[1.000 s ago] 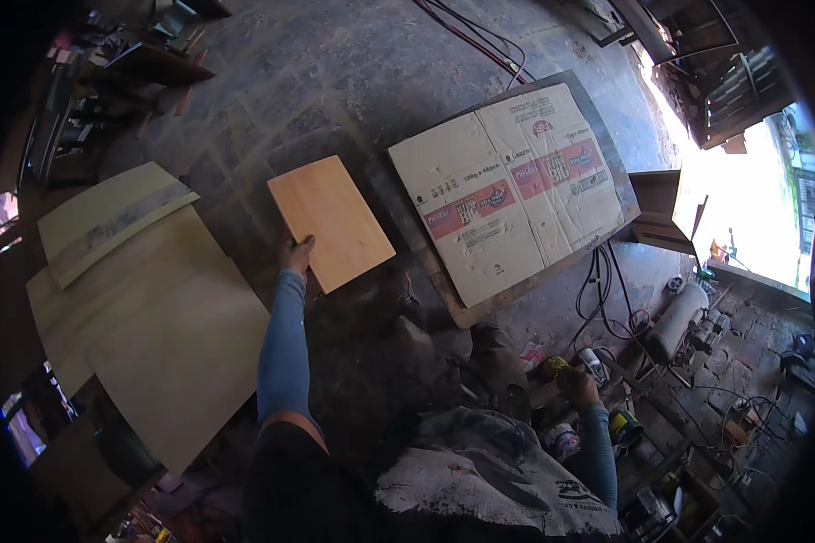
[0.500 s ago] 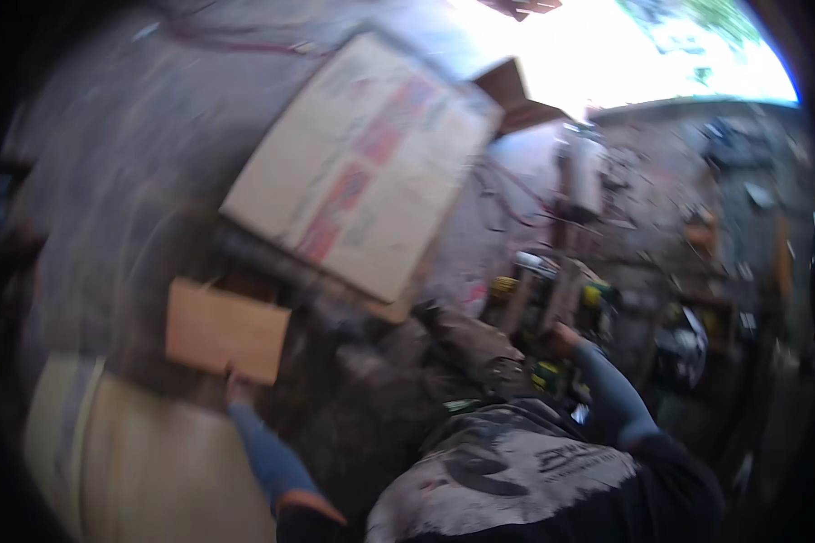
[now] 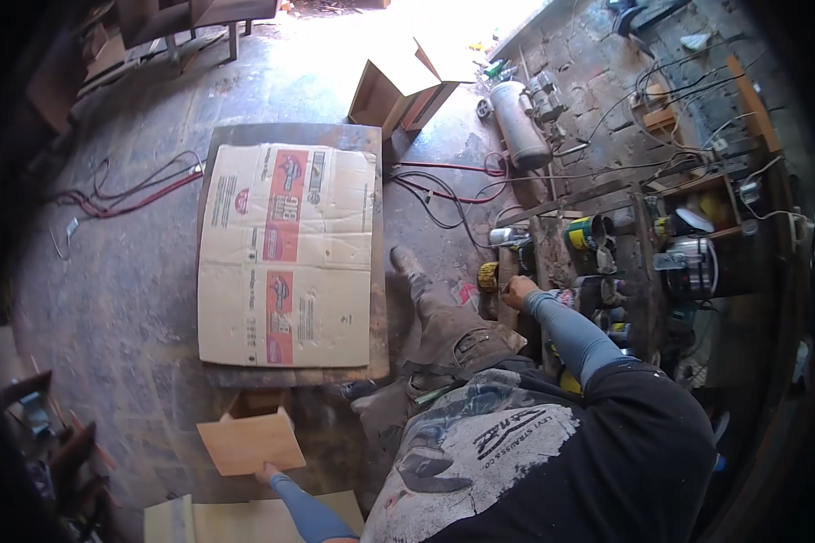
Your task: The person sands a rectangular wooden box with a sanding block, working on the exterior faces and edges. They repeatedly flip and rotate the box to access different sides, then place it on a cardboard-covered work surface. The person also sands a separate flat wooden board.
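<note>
At the lower left, my left hand (image 3: 267, 471) grips the bottom edge of a light wooden drawer (image 3: 249, 443), its flat front panel facing up and its box part showing behind. My right hand (image 3: 517, 291) is at the right, over the edge board of a wooden rack (image 3: 509, 268). Its fingers are curled, and what they hold, if anything, is hidden. Beside that hand stand a yellow-rimmed can (image 3: 487, 276) and several tins. In front of me a flattened cardboard sheet (image 3: 335, 244) covers most of a worktable (image 3: 379, 163).
A grey tank compressor (image 3: 522, 127) stands beyond the rack, with red and dark hoses (image 3: 453, 168) on the floor. An open wooden cabinet piece (image 3: 380, 93) sits past the table. A pale board (image 3: 235, 522) lies behind the drawer at the lower edge. Dark furniture (image 3: 199, 14) stands far left.
The view has swung and steadied, so the table now appears upright and further left. The drawer stays in my left hand, lower in view. My right hand remains at the rack.
</note>
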`<action>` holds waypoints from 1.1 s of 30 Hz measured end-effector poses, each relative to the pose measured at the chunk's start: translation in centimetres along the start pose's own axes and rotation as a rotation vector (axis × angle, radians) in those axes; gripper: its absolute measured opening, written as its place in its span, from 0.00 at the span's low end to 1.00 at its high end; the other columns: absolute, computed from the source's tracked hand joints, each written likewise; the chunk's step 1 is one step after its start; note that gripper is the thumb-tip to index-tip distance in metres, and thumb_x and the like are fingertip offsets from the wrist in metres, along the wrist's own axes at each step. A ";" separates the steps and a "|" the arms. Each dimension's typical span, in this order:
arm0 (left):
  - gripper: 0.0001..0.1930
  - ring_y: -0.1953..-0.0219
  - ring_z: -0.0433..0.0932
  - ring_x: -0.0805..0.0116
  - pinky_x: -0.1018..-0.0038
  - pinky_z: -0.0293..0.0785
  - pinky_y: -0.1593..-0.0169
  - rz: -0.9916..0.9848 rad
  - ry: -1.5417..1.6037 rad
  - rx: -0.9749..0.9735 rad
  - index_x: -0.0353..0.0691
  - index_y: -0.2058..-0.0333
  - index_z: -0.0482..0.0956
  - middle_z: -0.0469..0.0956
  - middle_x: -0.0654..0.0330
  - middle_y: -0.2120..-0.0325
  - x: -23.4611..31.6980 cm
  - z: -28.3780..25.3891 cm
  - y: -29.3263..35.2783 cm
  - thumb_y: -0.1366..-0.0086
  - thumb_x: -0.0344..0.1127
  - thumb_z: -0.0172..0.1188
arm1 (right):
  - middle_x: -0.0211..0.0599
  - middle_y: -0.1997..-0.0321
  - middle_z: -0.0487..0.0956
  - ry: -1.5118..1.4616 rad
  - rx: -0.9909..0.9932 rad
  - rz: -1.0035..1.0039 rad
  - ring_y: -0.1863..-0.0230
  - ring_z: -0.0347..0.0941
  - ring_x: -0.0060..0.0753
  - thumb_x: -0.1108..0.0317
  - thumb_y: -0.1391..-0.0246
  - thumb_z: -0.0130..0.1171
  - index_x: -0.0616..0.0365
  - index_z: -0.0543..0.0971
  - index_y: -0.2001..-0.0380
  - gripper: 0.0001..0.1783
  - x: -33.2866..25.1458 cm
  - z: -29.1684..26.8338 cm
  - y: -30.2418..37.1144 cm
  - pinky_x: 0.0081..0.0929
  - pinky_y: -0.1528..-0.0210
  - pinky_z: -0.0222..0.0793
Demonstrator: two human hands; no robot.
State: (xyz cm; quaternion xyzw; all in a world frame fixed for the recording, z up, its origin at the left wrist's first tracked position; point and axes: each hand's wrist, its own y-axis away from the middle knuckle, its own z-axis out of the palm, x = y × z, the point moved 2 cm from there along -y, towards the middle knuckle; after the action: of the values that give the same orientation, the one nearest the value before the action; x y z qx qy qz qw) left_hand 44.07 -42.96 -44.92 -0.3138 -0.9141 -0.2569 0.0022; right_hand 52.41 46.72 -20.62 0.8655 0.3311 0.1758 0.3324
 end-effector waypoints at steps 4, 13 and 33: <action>0.20 0.45 0.79 0.48 0.61 0.75 0.40 0.133 0.227 0.247 0.22 0.44 0.74 0.78 0.37 0.45 18.1 -2.5 9.1 0.33 0.26 0.56 | 0.59 0.48 0.82 -0.168 0.095 0.092 0.45 0.80 0.53 0.58 0.46 0.58 0.60 0.86 0.57 0.20 1.4 -0.6 -14.4 0.44 0.40 0.75; 0.27 0.45 0.79 0.52 0.62 0.76 0.39 0.554 0.841 -0.608 0.25 0.38 0.68 0.76 0.42 0.45 78.3 18.8 31.2 0.29 0.36 0.62 | 0.51 0.61 0.84 -0.612 0.056 -0.317 0.58 0.81 0.61 0.59 0.44 0.56 0.53 0.87 0.57 0.17 -4.6 -3.4 -39.8 0.48 0.50 0.77; 0.24 0.48 0.81 0.50 0.53 0.80 0.42 0.381 0.931 -1.152 0.29 0.42 0.72 0.81 0.48 0.49 123.9 50.5 42.1 0.32 0.33 0.66 | 0.48 0.60 0.88 -1.049 -0.336 0.582 0.57 0.84 0.39 0.63 0.49 0.69 0.64 0.88 0.59 0.18 23.3 10.8 -17.9 0.34 0.50 0.76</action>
State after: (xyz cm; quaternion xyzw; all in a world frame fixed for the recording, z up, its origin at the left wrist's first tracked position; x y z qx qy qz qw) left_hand -23.29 80.02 -48.56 -0.2771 -0.4705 -0.7938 0.2677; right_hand 66.65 67.92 -38.77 0.8273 -0.1578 -0.1395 0.5207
